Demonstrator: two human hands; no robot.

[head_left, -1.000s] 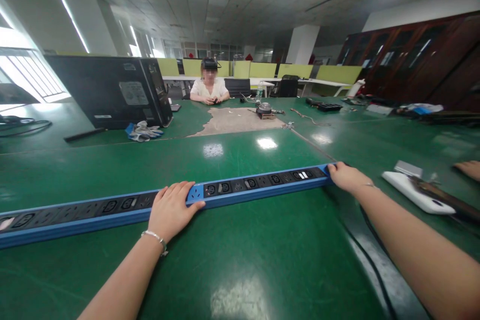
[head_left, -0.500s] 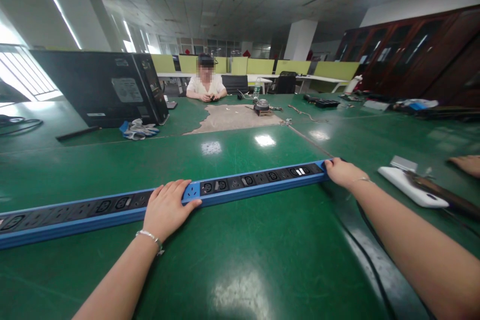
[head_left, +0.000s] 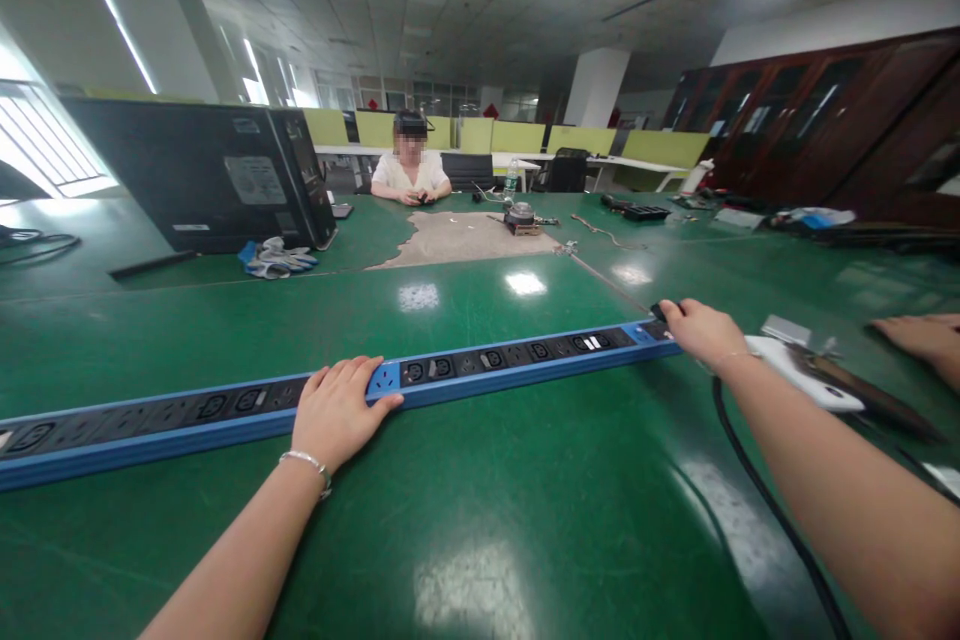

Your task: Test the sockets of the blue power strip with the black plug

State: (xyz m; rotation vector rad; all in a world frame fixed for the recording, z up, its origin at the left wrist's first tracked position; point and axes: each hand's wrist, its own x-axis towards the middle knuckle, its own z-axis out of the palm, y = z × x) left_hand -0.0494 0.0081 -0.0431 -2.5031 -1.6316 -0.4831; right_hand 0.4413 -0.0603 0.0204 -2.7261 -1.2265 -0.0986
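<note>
A long blue power strip (head_left: 465, 365) with black sockets lies across the green table, running from the left edge to my right hand. My left hand (head_left: 337, 410) is closed over its middle, fingers over the far side and thumb along the near side, beside a blue socket. At the strip's right end, my right hand (head_left: 701, 330) pinches a small black plug-like piece (head_left: 666, 311); its exact kind is partly hidden by the fingers. A black cable (head_left: 750, 470) hangs from below that hand and curves toward the lower right.
A black computer case (head_left: 202, 175) stands at the back left, with work gloves (head_left: 277, 258) before it. Across the table (head_left: 465, 295) sits a person (head_left: 410, 175). Right of my hand lie a white device (head_left: 802, 375) and another person's hand (head_left: 919, 335).
My right hand has moved slightly right and up, uncovering more of the strip's right end; the black piece now shows at its fingertips. The cable has shifted. My left hand stays in place.
</note>
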